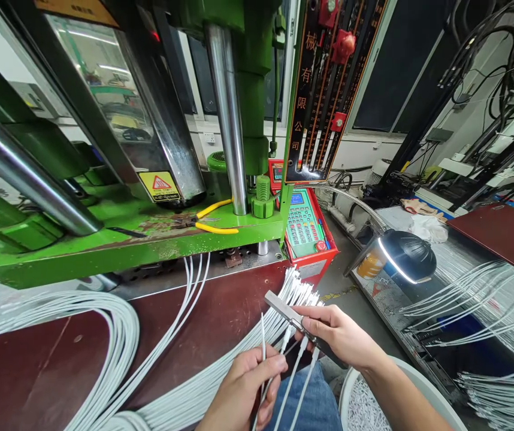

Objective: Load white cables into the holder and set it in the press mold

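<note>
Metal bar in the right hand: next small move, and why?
Probably bring the single white cable pinched in the left hand up to the metal bar and seat its tip beside the others. The right hand holds the bar level, several cables already hang from it, and the loose tip points upward just short of it.

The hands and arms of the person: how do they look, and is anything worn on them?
Both the left hand and the right hand are bare: no gloves, rings or watch show. The right forearm is bare too, with no sleeve in view. Only the wrist of the left arm shows, also uncovered. Nails are short.
</note>
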### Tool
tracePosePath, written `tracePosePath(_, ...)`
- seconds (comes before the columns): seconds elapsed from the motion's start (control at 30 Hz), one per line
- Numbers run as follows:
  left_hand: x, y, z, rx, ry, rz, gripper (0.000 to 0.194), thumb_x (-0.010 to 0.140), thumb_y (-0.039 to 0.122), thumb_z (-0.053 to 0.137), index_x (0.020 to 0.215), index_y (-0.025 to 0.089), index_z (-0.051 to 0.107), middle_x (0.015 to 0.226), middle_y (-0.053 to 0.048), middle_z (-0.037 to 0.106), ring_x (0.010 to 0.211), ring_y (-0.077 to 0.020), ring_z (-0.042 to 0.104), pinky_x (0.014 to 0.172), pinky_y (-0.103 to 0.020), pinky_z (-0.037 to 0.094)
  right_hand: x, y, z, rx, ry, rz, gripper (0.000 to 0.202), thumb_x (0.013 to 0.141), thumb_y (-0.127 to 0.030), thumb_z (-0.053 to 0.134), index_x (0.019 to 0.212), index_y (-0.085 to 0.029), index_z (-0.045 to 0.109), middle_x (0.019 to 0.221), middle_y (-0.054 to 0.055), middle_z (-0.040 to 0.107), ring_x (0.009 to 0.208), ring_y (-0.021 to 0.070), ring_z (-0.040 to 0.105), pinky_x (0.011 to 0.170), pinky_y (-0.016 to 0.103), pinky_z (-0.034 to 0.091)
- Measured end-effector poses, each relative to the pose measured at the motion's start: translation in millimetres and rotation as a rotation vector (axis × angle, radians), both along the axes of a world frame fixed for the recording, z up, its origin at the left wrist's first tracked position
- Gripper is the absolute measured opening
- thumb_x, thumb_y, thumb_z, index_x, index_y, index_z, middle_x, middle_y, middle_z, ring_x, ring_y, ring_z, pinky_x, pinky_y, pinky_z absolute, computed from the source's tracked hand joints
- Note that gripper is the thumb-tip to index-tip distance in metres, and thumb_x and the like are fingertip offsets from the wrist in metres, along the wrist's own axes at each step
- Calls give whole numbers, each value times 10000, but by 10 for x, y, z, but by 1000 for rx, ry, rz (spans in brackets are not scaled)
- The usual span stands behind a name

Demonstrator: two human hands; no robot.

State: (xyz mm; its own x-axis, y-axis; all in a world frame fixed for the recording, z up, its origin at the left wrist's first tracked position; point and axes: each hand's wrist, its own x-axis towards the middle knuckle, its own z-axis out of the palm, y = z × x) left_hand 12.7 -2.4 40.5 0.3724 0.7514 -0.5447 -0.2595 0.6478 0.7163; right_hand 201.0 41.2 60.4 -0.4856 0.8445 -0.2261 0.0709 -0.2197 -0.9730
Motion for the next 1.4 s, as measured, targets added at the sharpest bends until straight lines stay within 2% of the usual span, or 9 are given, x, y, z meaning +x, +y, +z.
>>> tracePosePath(0.2,10,17,-47,25,34,-29,233,732,369,600,655,170,505,419,78,422,286,-15,235,328,-166,152,-2,-18,-17,-12,12,31,449,899,-456,551,1252,-184,603,787,21,574,653,129,459,611,253,405)
tracePosePath(0.47,37,40,-40,87,102,-28,270,741,386,601,634,168,483,440,61,468,297,-29,303,337,-167,187,-9,-48,17,89,-84,69,442,925,-465,492,1286,-225,575,761,-3,544,628,121,427,604,239,410)
tracePosePath(0.6,37,30,-27,167,102,8,358,764,520,591,734,170,517,560,43,523,369,-71,428,375,-191,312,51,-23,23,55,-59,65,482,898,-491,526,1284,-206,577,784,11,561,636,129,441,603,247,424)
tracePosePath(0.7,-15,25,-17,226,153,54,382,779,530,586,668,176,493,585,38,519,445,-95,492,450,-212,383,93,0,9,53,-47,45,482,904,-488,522,1278,-191,581,784,18,562,632,124,437,605,246,417)
tracePosePath(0.77,-62,27,-14,252,204,20,381,785,532,576,682,168,528,533,40,502,422,-94,465,431,-207,351,101,10,0,44,-40,29,469,906,-487,520,1275,-203,583,784,15,560,629,123,442,592,241,412)
tracePosePath(0.87,-123,34,-25,231,244,-54,415,793,553,539,797,142,593,448,62,434,332,-62,337,365,-196,222,83,19,5,25,-32,24,454,901,-486,530,1259,-216,595,781,10,564,618,119,453,572,232,406)
tracePosePath(1.0,-161,35,-73,184,181,-39,430,779,545,552,817,121,610,422,94,340,309,-28,231,359,-194,128,47,30,36,27,-31,17,436,892,-487,547,1215,-206,630,767,8,571,597,107,450,565,221,393)
tracePosePath(1.13,-164,31,-91,118,106,-15,385,762,500,563,769,121,629,402,96,321,294,-22,209,350,-192,111,32,29,40,24,-24,26,445,892,-485,549,1220,-194,627,766,20,576,594,110,443,541,218,380)
tracePosePath(1.4,-150,29,-59,159,175,-7,367,754,480,518,679,136,620,360,78,353,272,-36,234,328,-183,143,13,20,14,56,-44,54,449,909,-483,524,1250,-202,605,767,22,572,606,116,438,548,228,382)
